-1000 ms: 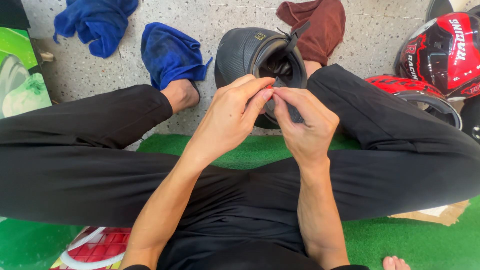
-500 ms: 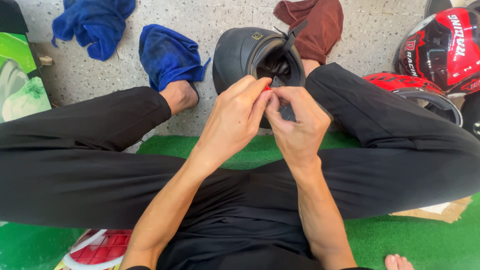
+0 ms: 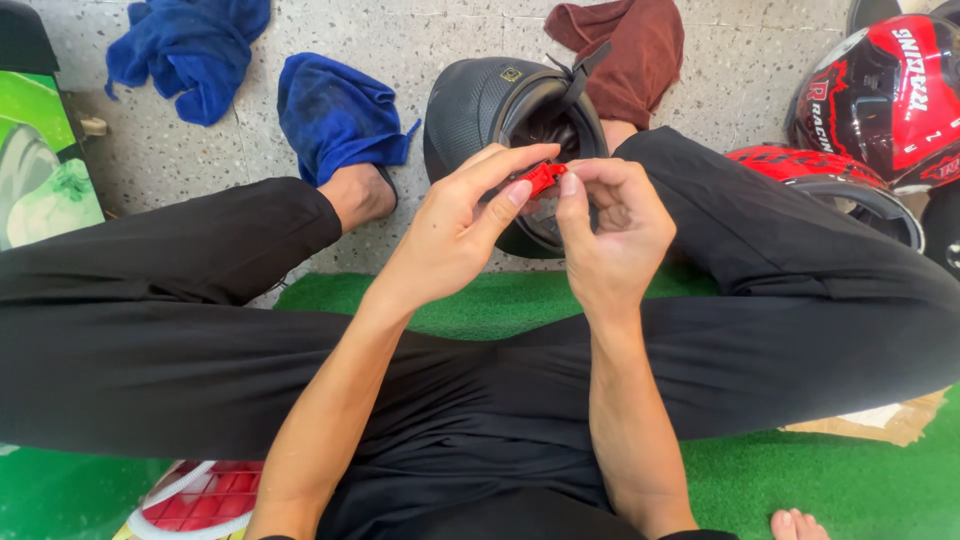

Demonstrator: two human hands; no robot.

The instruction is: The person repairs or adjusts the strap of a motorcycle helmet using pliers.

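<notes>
On the far left, a green board (image 3: 40,170) is leaning at the edge of the view, and two blue rags (image 3: 190,50) (image 3: 335,115) are lying on the speckled floor (image 3: 160,150) beyond the person's crossed legs. None of these has moved since a second ago.

The left hand (image 3: 450,235) is now raising its fingertips (image 3: 520,190), pressed close together, against a small red clip (image 3: 542,177), which is pinched between thumb and forefinger. A second ago the two hands were bunched tight and the clip was hidden inside them; now it is showing plainly in the gap between the fingertips, so the work on it seems to be reaching the point where the piece can be seen and turned.

The right hand (image 3: 610,235) is meeting it from the other side, thumb and forefinger nipping the clip's right end, the other fingers curled loosely inward. The clip is being held just in front of the opening of the black helmet (image 3: 490,110), which is resting on the floor between the knees with its strap (image 3: 580,70) sticking up.

Behind it a brown rag (image 3: 630,50) is lying crumpled, and on the far right a red helmet (image 3: 890,95) is sitting beside a red and black visor piece (image 3: 830,180). Green matting (image 3: 480,300) is spreading under the legs.
</notes>
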